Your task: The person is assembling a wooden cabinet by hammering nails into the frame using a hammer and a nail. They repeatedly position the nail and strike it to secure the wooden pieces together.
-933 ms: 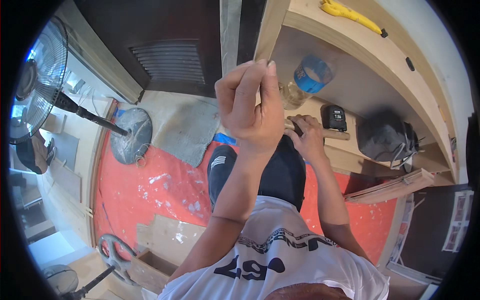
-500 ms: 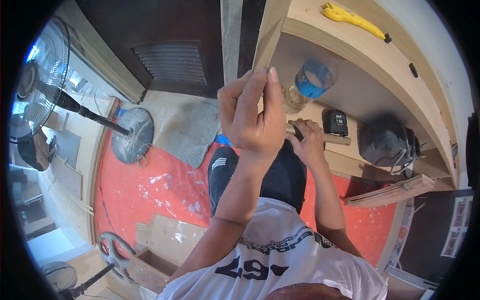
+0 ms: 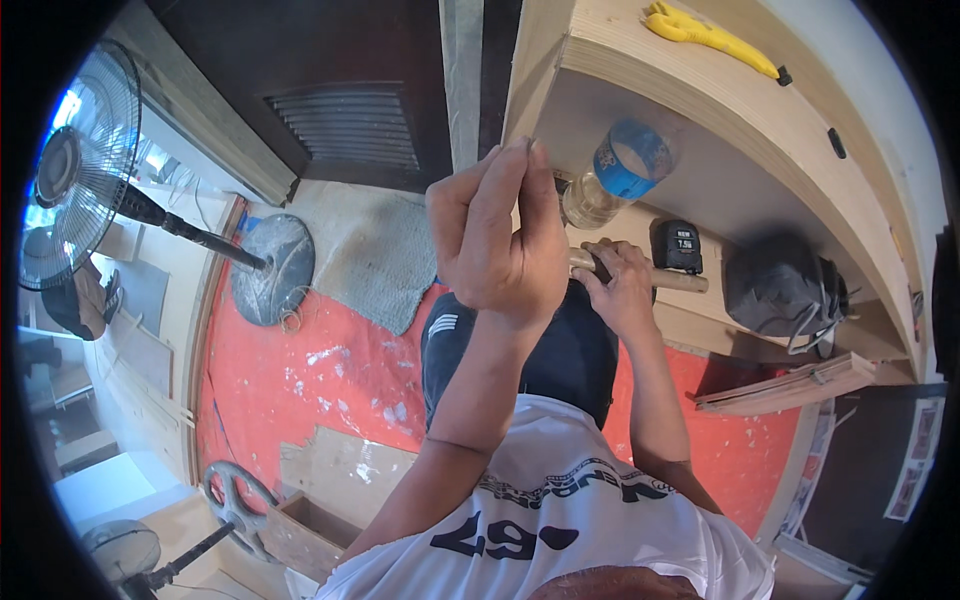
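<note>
My left hand (image 3: 500,230) is raised in front of the light wooden cabinet's upright edge. Its thumb and fingertips are pinched together, and whatever lies between them is hidden. Lower and to the right, my right hand (image 3: 622,285) closes around a round wooden handle (image 3: 680,281) that lies crosswise over the cabinet's lower board. A dark band shows on the handle beside my thumb; the tool's head cannot be made out. Beyond the hands is a clear plastic bottle (image 3: 592,203) with a blue label. A black tape measure (image 3: 677,246) sits just past the handle.
A yellow cutter (image 3: 712,40) lies on the cabinet's top board (image 3: 640,60). Right of the tape measure is a dark bag-like bundle (image 3: 780,285). At left stands a pedestal fan (image 3: 270,268) on the red floor covering (image 3: 310,370), near a grey mat (image 3: 380,260). A louvred dark door (image 3: 345,125) stands ahead.
The view has shifted slightly. My left hand stays raised and pinched, turned a little, and my right hand keeps its grip on the wooden handle.
</note>
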`<state>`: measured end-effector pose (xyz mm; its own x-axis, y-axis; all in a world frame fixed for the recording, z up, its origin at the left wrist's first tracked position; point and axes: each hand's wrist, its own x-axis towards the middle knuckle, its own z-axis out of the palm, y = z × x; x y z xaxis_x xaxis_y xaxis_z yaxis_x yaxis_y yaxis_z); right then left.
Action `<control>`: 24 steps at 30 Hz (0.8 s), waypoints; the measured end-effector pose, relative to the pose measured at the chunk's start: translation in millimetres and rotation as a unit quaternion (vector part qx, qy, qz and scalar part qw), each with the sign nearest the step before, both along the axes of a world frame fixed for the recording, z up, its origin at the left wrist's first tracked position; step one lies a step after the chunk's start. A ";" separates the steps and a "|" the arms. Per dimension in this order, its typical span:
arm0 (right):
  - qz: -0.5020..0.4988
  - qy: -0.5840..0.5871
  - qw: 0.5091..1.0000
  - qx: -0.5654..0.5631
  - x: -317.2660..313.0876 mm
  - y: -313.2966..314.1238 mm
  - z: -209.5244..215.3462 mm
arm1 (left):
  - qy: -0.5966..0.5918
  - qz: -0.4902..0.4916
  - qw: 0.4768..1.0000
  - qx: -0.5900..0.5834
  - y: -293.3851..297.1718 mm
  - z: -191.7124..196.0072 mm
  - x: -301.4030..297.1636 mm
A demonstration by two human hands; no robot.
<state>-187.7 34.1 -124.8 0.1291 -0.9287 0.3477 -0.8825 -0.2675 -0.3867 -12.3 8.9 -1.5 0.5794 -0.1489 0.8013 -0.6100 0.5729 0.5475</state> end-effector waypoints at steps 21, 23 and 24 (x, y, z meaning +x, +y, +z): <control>-0.012 0.030 0.999 0.044 4.7 -0.3 9.4 | 0.001 -0.058 0.998 0.006 5.5 3.7 6.8; -0.009 0.025 0.999 0.043 3.4 -0.8 7.0 | -0.008 -0.068 0.997 -0.019 3.0 3.3 5.8; -0.014 0.025 0.999 0.036 2.9 -0.6 7.9 | -0.006 -0.069 0.997 -0.021 2.6 2.9 4.9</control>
<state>-184.8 33.4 -116.9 0.1180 -0.9547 0.2732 -0.9078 -0.2152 -0.3599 -7.4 11.5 1.3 0.5466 -0.1927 0.8149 -0.5294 0.6744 0.5146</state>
